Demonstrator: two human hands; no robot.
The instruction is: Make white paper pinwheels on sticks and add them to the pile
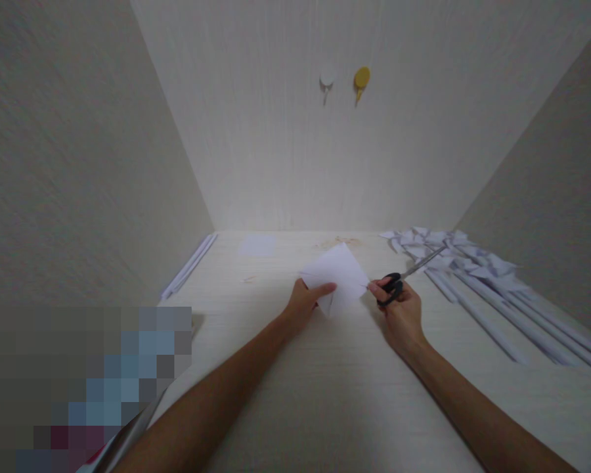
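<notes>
A square white sheet of paper [339, 266] is held over the table, one corner pointing away from me, with short lines or slits running in from its side corners. My left hand [303, 302] grips its near left part, thumb on top and fingers underneath. My right hand [404, 318] has black-handled scissors [416, 266] hooked in its fingers, the blades pointing away to the right. The thumb and fingertip of that hand are at the paper's right corner and seem to pinch it.
Folded white paper pinwheels [482, 266] on long paper sticks [492, 325] crowd the right side. Rolled paper sticks [190, 266] lie along the left wall. Another paper square [257, 245] and small brownish bits [347, 241] lie near the back wall, which carries a yellow hook [362, 77] and a white hook [327, 78].
</notes>
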